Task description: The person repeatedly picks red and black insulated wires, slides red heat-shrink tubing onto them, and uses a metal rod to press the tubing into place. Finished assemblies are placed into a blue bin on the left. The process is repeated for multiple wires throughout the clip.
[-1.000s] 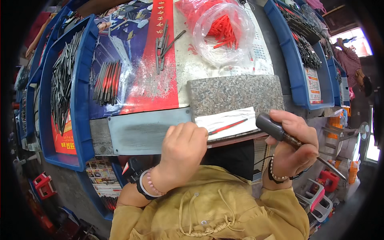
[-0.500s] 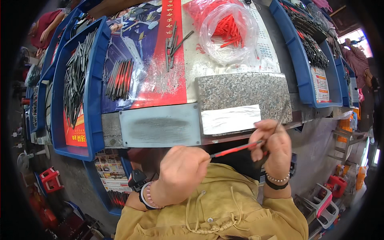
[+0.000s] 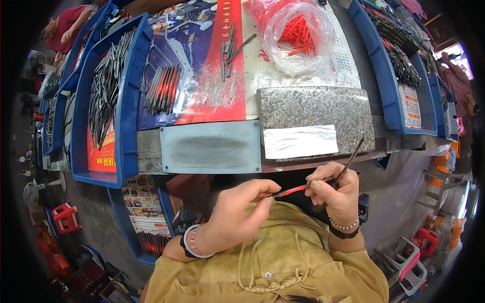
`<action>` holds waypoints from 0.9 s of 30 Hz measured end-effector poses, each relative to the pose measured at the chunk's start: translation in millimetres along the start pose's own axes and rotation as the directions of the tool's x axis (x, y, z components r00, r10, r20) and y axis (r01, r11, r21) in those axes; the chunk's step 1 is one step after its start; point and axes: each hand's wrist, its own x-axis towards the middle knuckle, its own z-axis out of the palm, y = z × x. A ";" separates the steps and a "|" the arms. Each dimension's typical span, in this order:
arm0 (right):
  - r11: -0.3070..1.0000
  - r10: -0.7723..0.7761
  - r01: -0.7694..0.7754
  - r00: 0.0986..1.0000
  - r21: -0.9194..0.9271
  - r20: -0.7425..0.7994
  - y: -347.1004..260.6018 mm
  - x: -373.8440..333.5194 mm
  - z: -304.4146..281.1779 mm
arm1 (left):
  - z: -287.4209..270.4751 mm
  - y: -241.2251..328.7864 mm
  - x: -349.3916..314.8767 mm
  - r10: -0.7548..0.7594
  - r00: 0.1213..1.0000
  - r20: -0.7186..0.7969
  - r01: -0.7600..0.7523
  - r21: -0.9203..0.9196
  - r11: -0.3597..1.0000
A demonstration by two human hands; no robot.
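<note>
Between my two hands runs a slim black stick with a red middle section (image 3: 293,191), tilted slightly upward to the right. My left hand (image 3: 240,214) pinches its left end between thumb and fingertips. At the other end, my right hand (image 3: 337,194) grips it with thumb and forefinger. A second thin dark rod (image 3: 356,154) is also in my right hand, slanting up past the fingers toward the bench. Both hands are just off the bench's near edge, in front of a white paper strip (image 3: 300,142) on a speckled stone slab (image 3: 318,106).
A grey-smudged plate (image 3: 209,146) lies left of the slab. Behind it are a row of red-and-black sticks (image 3: 162,90) and several loose dark sticks (image 3: 231,53). A clear bag (image 3: 323,38) holds red pieces. Blue bins (image 3: 132,101) stand left and right (image 3: 386,76). Other people are farther off.
My left hand has turned and its fingers have loosened from a fist into a pinch. The red-banded stick has shifted slightly, and the dark rod in my right hand leans farther right.
</note>
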 end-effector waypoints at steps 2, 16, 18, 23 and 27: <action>1.000 0.007 -0.007 1.000 -0.008 -0.007 0.8 0.4 2.3 | -1.2 -1.5 1.7 -0.078 0.996 0.047 0.081 -0.063 0.995; 0.999 0.019 -0.014 0.995 0.052 -0.095 6.2 6.7 9.5 | -6.2 -11.1 6.6 -0.223 0.964 0.147 0.244 -0.141 0.959; 0.984 0.000 0.013 0.997 0.176 -0.077 5.6 9.9 7.7 | -6.6 -11.2 6.0 -0.227 0.965 0.131 0.246 -0.155 0.957; 0.999 0.033 -0.036 0.997 -0.040 -0.074 6.1 5.9 13.5 | -9.2 -8.3 5.1 -0.193 0.973 0.125 0.209 -0.131 0.969; 0.999 -0.003 -0.002 0.996 -0.051 -0.091 7.6 7.5 13.0 | -10.7 -7.0 5.4 -0.125 0.989 0.078 0.136 -0.148 0.980</action>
